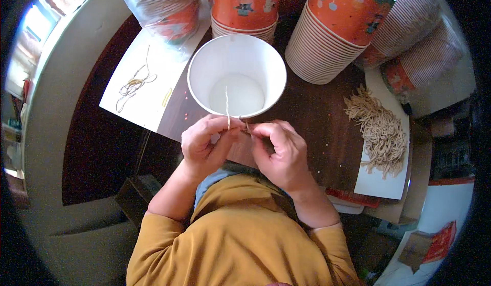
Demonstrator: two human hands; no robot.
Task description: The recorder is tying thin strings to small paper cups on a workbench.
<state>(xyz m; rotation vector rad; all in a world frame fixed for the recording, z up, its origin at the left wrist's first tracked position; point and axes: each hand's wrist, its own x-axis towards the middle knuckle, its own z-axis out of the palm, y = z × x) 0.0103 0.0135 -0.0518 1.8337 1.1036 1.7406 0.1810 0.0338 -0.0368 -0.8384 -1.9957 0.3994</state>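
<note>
I judge the cord (227,102) light, soft and easily bent, best pinched close to an end with thumb and fingertip. It is thin, pale and slightly wavy, running up from the left hand (202,139) across the white tub (202,69). I see that hand pinched on it; the right hand (281,145), just beside, has fingertips bunched, their grip unclear.

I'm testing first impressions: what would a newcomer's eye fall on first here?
Probably the open white tub, upper centre, and, just nearer, the left hand and right hand close together by a pale string. Behind the tub stand stacked orange tubs; at right lies a shaggy beige bundle.
</note>
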